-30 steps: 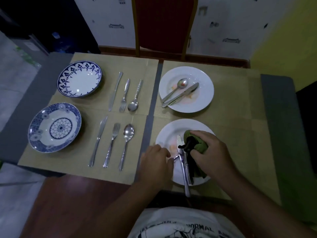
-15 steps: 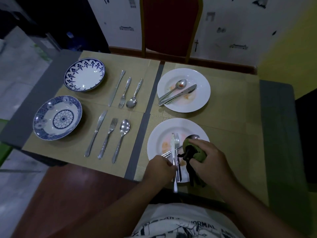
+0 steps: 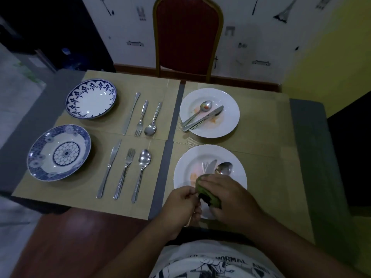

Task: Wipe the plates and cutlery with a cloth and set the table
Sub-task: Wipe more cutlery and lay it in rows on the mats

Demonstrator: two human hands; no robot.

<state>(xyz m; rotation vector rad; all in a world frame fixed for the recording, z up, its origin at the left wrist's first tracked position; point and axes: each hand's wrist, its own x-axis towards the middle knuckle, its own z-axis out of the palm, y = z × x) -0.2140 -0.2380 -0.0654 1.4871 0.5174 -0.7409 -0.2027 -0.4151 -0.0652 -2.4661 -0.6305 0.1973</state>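
A white plate with orange smears sits nearest me on the right. Over it a knife, fork and spoon point away from me, their handles hidden under my hands. My left hand grips the handle ends at the plate's near rim. My right hand holds a green cloth wrapped round the cutlery shafts. A second white plate behind it carries a dirty spoon and knife.
On the left placemats lie two blue patterned plates, each with a knife, fork and spoon beside it. A red chair stands at the far side. The table edge runs just before my body.
The cutlery on the near plate has been gathered into one bundle. My right hand slid the cloth over the bundled shafts toward the handles. The camera moved closer and tilted.
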